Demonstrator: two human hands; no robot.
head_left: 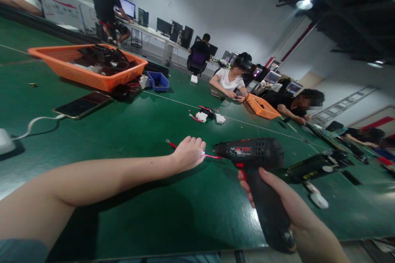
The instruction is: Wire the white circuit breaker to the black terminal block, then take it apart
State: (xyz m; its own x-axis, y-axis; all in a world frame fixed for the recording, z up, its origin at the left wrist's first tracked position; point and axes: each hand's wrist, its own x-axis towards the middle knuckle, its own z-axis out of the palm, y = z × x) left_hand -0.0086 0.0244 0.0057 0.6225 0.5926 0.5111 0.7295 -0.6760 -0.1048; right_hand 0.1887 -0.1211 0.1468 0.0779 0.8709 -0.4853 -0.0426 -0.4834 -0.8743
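My right hand (277, 193) is wrapped round the handle of a black cordless drill (251, 152) with a red trigger. The drill points left, its bit reaching my left hand (189, 153). That hand is closed round a small part, mostly hidden, with a bit of white showing at its right side. A red wire (212, 156) comes out beside the bit, and a red lead with a metal ring end (170, 144) sticks out on the far left side of the fist. Behind my hands, white and black parts (208, 115) with red wires lie on the green table (148, 222).
An orange basket (83, 74) of black parts, a blue bin (158, 81) and a phone (84, 104) on a white cable are at the left. Right of the drill lie a dark device (311, 167) and a white object (319, 199). Other people sit across the table.
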